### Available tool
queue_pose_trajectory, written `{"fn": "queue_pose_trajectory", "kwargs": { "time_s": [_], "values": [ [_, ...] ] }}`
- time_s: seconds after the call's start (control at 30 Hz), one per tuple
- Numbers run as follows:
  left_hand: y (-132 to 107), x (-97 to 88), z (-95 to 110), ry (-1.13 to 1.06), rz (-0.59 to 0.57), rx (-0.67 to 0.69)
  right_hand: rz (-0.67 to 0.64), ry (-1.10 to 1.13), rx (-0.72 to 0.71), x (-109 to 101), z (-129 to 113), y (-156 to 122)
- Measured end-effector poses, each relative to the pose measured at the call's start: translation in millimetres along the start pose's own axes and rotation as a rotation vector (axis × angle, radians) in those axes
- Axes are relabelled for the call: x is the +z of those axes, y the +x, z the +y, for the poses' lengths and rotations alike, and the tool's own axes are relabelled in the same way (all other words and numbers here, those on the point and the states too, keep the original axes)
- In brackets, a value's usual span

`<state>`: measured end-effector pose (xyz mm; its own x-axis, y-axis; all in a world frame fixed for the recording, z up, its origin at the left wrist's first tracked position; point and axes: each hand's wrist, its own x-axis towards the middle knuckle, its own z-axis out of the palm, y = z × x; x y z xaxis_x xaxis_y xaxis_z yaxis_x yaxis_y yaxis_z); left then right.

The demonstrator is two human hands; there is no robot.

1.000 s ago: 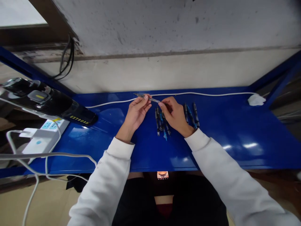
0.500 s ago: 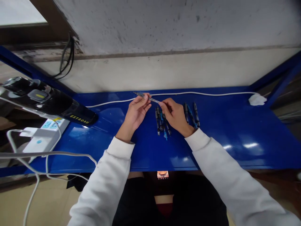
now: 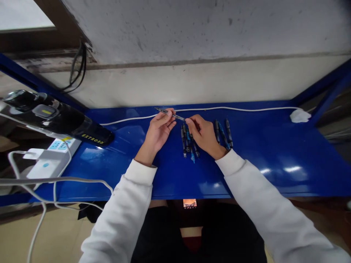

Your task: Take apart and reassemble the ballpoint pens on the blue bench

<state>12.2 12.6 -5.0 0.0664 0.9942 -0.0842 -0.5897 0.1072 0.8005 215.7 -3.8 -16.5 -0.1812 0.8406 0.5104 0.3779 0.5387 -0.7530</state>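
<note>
A slim pen with a grey grip and clear barrel (image 3: 178,117) is held slanted above the table, its tip toward the upper left. My left hand (image 3: 160,131) pinches it near the grip between thumb and fingers. At the pen's rear end, my right hand (image 3: 203,133) is closed, its thumb and forefinger at the barrel's end; whatever small part lies between them is hidden. Below and between the hands lies a group of several dark and blue pens (image 3: 188,140). Right of my right hand rest more pens (image 3: 222,133), partly covered by the wrist.
The blue tabletop (image 3: 263,153) meets a wall behind. A white cable (image 3: 241,109) runs along the back to a white plug (image 3: 300,116). At the left lie a black handheld device (image 3: 68,118), a power strip (image 3: 52,160) and loose cords.
My right fingers have shifted very slightly at the pen's rear end, where more of the barrel shows. My left hand and the pens on the table stay put.
</note>
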Motion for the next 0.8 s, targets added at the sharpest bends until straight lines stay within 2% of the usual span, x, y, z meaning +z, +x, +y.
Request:
{"fn": "queue_pose_trajectory", "kwargs": {
  "time_s": [0.2, 0.4, 0.6, 0.8],
  "values": [
    [-0.1, 0.8, 0.0, -0.009, -0.010, 0.007, 0.050, 0.010, -0.014, 1.2, 3.8, 0.8],
    [0.4, 0.4, -0.7, -0.002, 0.007, 0.007, -0.013, 0.027, -0.020, -0.1, 4.4, 0.0],
    [-1.5, 1.4, 0.4, 0.028, -0.012, 0.039, -0.020, 0.039, -0.019, -2.2, -0.7, 0.0],
    [-0.9, 0.7, -2.1, 0.091, -0.029, 0.097, -0.072, 0.261, 0.126, -3.4, -0.6, 2.0]
  ]
}}
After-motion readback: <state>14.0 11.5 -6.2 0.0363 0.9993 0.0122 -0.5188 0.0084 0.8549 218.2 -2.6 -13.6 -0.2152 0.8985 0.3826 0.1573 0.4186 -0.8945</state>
